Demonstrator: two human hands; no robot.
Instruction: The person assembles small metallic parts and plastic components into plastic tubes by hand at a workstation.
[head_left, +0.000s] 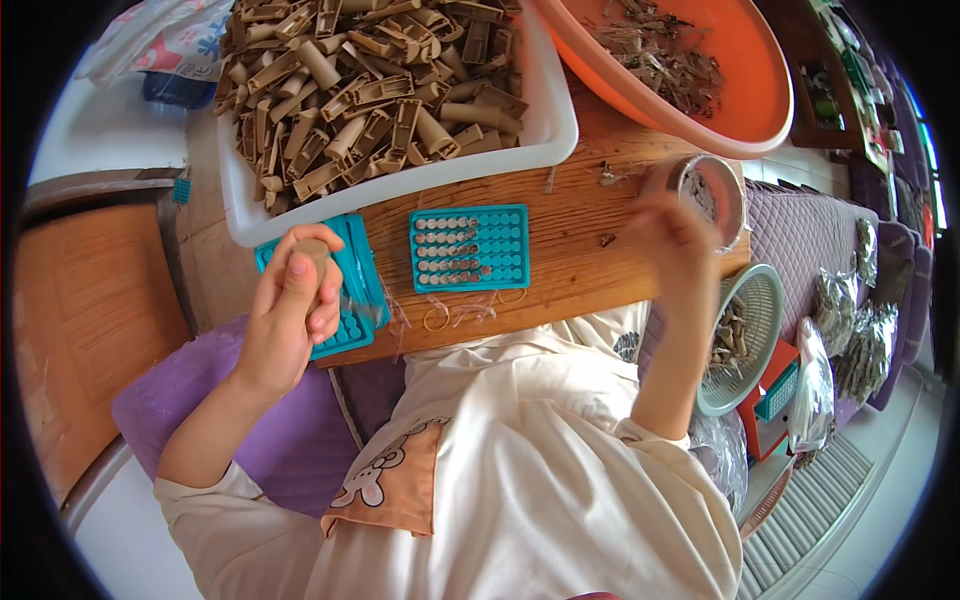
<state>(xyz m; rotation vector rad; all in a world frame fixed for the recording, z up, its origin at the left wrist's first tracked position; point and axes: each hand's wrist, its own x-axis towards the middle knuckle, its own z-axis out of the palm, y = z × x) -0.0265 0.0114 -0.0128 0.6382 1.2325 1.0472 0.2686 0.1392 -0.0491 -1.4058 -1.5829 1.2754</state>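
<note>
Brown tube point(316, 262) in left hand point(290, 310), over wooden board point(570, 240).

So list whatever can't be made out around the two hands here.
Head view only:
- Right hand: motion-blurred; whether it holds anything is unclear.
- Small round tin: contents too blurred, partly behind that hand.
- Brown tube in left hand: its lower end is covered by fingers.
- Left teal tray: mostly hidden by the left hand.

our right hand point(672, 232) is blurred, so we can't tell what its fingers pinch. our left hand point(290, 310) hides most of a tan tube point(316, 258). the white tray point(548, 120) and orange basin point(745, 80) run off the top edge.
</note>
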